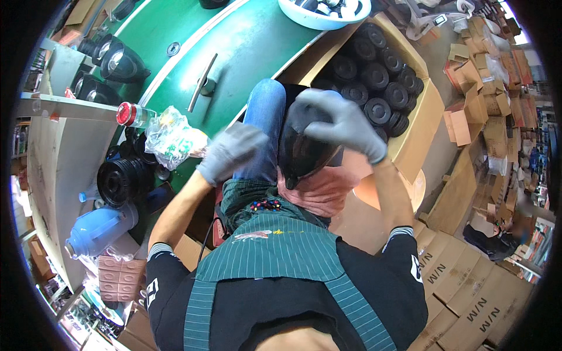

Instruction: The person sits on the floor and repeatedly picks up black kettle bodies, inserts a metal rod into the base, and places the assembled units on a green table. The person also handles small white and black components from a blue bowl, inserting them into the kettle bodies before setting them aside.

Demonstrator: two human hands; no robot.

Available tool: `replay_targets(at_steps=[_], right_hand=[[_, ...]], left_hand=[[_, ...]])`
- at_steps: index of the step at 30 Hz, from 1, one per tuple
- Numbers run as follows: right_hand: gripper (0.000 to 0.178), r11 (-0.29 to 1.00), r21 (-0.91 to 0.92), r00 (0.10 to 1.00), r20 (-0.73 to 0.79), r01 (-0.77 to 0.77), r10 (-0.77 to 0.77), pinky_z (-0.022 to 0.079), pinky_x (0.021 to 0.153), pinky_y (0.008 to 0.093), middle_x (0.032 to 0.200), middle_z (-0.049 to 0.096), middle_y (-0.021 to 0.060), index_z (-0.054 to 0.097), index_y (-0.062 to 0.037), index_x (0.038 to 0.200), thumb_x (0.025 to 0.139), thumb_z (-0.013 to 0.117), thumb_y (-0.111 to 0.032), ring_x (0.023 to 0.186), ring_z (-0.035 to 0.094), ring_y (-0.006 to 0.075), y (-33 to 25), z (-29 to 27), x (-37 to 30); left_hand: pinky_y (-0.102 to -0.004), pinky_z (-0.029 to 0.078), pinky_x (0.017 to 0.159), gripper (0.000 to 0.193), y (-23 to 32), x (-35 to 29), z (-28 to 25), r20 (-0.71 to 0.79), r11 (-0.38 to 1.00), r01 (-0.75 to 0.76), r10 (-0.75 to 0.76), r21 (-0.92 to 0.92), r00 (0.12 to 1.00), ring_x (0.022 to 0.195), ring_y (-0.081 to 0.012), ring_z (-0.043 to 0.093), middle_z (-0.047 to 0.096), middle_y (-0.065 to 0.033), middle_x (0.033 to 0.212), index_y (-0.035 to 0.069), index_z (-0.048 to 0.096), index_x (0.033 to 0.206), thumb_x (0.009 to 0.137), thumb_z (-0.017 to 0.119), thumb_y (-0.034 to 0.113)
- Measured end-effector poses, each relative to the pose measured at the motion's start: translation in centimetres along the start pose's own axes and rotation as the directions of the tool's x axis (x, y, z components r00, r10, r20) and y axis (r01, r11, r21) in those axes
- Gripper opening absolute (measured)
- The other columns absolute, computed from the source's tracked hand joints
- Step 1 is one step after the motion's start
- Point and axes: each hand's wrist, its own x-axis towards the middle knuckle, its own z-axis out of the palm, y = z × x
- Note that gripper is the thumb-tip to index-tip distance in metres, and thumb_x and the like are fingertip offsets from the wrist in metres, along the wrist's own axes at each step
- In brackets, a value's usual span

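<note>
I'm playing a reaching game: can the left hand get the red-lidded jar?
Probably yes, with a stretch: nothing shows in the left hand, though the plastic bag lies between it and the jar.

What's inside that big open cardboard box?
Many round black pieces are inside the cardboard box, packed close together. Anything underneath the top ones is covered, so I can't tell.

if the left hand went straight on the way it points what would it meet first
Probably the glossy black piece on the lap; the left hand appears over the jeans leg, but its height is unclear, so it might brush that first.
</note>
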Motion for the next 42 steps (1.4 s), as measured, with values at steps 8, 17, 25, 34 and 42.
replay_targets(at_steps=[8, 17, 25, 34, 42], right_hand=[[0.069, 0.893, 0.445, 0.976, -0.216, 0.066, 0.035, 0.042, 0.122, 0.0455, 0.156, 0.058, 0.0204, 0.051, -0.0015, 0.159, 0.113, 0.052, -0.053, 0.144, 0.057, 0.0322, 7.3, 10.4, -0.8], [0.091, 0.248, 0.935, 0.819, -0.344, 0.254, 0.458, 0.043, 0.123, 0.0501, 0.155, 0.056, 0.0261, 0.030, -0.0098, 0.171, 0.109, 0.030, -0.076, 0.142, 0.058, 0.0369, 6.7, 10.5, -1.0], [0.052, 0.282, 0.959, 0.908, -0.093, -0.029, 0.409, 0.060, 0.090, 0.0303, 0.100, 0.080, 0.0123, 0.058, 0.0028, 0.150, 0.116, 0.048, -0.034, 0.093, 0.077, 0.0193, 9.8, 9.7, 1.1], [0.046, 0.361, 0.924, 0.955, 0.011, -0.123, 0.297, 0.060, 0.091, 0.0313, 0.100, 0.080, 0.0119, 0.063, -0.0006, 0.144, 0.116, 0.048, -0.033, 0.094, 0.076, 0.0181, 10.7, 9.4, 0.8], [0.048, 0.366, 0.930, 0.928, -0.110, -0.030, 0.357, 0.059, 0.101, 0.0368, 0.111, 0.081, 0.0185, 0.060, 0.0068, 0.144, 0.115, 0.051, -0.030, 0.103, 0.077, 0.0220, 8.9, 9.4, -4.0]], left_hand=[[-0.0525, 0.054, 0.104, 0.064, -16.7, -0.3, 2.7, -0.253, 0.314, 0.948, -0.914, 0.054, 0.317, 0.124, -0.0439, 0.067, 0.062, -0.0247, 0.145, 0.013, 0.057, 0.153, 0.099, 0.069, 0.043], [-0.0375, 0.060, 0.095, 0.047, 0.4, 9.7, -5.9, 0.251, 0.649, 0.397, -0.310, -0.649, 0.917, 0.104, -0.0188, 0.077, 0.081, -0.0145, 0.116, 0.005, 0.072, 0.139, 0.092, 0.078, 0.004], [-0.0433, 0.063, 0.072, 0.082, 12.4, 10.4, -5.4, 0.195, 0.792, 0.585, -0.611, 0.177, 0.768, 0.088, -0.0354, 0.078, 0.072, -0.0261, 0.118, -0.009, 0.045, 0.154, 0.095, 0.079, 0.037], [-0.0501, 0.060, 0.097, 0.087, 14.8, 9.5, -4.4, 0.045, 0.832, 0.554, -0.553, -0.020, 0.832, 0.122, -0.0484, 0.067, 0.054, -0.0386, 0.148, -0.010, 0.042, 0.158, 0.094, 0.079, 0.038], [-0.0528, 0.043, 0.117, 0.062, 10.3, 7.7, -5.7, -0.038, 0.797, 0.523, -0.559, -0.302, 0.828, 0.138, -0.0512, 0.055, 0.055, -0.0334, 0.150, -0.008, 0.044, 0.157, 0.106, 0.059, 0.025]])
